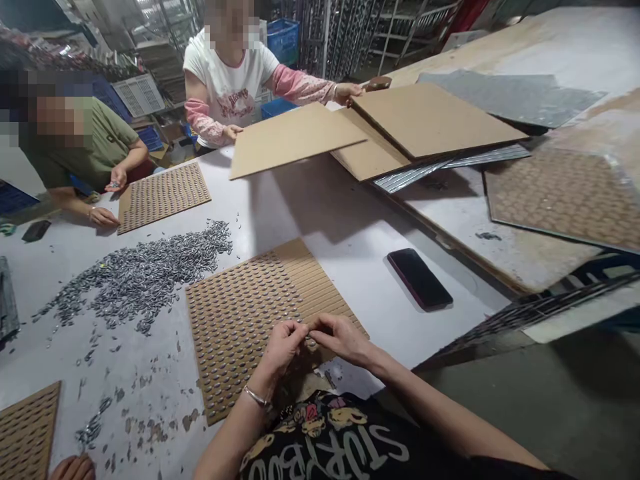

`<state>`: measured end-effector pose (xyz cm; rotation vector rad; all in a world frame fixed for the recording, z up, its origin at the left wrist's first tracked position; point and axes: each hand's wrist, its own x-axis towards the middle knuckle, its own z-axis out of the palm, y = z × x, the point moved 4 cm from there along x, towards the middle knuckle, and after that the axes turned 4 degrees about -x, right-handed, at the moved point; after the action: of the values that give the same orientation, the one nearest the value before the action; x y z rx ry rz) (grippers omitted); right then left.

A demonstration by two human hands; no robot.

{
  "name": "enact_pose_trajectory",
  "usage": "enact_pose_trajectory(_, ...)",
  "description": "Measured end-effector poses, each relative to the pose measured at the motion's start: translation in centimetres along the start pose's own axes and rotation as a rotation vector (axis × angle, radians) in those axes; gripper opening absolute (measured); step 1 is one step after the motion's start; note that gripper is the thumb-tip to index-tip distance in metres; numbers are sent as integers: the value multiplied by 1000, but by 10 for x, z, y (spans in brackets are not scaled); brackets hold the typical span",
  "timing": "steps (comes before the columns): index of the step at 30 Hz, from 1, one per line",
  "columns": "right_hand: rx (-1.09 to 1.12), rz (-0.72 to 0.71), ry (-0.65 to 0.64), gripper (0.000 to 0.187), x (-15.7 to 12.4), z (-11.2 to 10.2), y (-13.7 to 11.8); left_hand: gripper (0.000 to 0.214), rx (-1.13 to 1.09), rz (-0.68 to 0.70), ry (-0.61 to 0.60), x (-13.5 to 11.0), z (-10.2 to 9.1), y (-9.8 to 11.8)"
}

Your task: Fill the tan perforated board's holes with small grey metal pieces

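A square brown board lies before me on the table, with rows of small grey metal pieces over its left and middle part. Its right part shows bare grooved strips. Over the board's near right area, my left hand and my right hand meet fingertip to fingertip. Both are closed in a pinch; whatever is between the fingers is too small or hidden to name. A loose heap of small shiny oval metal pieces spreads over the table to the left of the board.
A phone lies right of the board. Across the table, a person in white holds a flat brown board beside stacked boards. Another person works at a filled board. A third person's hand shows lower left.
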<state>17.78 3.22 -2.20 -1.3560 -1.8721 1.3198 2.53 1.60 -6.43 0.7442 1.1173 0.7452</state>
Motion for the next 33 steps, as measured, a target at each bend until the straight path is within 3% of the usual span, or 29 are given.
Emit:
enact_pose_trajectory(4, 46, -45, -1, 15, -2, 0, -5, 51, 19, -60, -42, -4, 2, 5)
enact_pose_trajectory(9, -70, 8, 82, 12, 2, -2, 8, 37, -284, -147, -66, -5, 6, 2)
enact_pose_trajectory(13, -81, 101, 211, 12, 23, -10, 28, 37, -471, -176, 41, -3, -3, 2)
enact_pose_trajectory(16, -72, 156, 223, 15, 41, -7, 37, 38, -467, -104, 118, -3, -14, 6)
enact_pose_trajectory(20, -246, 142, 222, 14, 55, 2, 37, 46, -400, -8, 144, -5, -26, 5)
enact_pose_trajectory(24, -372, 178, 229, 15, 60, 4, 40, 51, -328, -29, 166, -5, -32, 0)
enact_pose_trajectory(28, -368, 184, 257, 15, 58, -1, 41, 52, -292, -54, 181, -6, -27, 3)
enact_pose_trajectory(31, -232, 70, 268, 21, 43, -1, 29, 56, -331, -41, 149, -9, -16, 7)
enact_pose_trajectory(33, -117, -4, 206, 22, 27, 3, 18, 53, -341, -36, 127, -12, -8, 7)
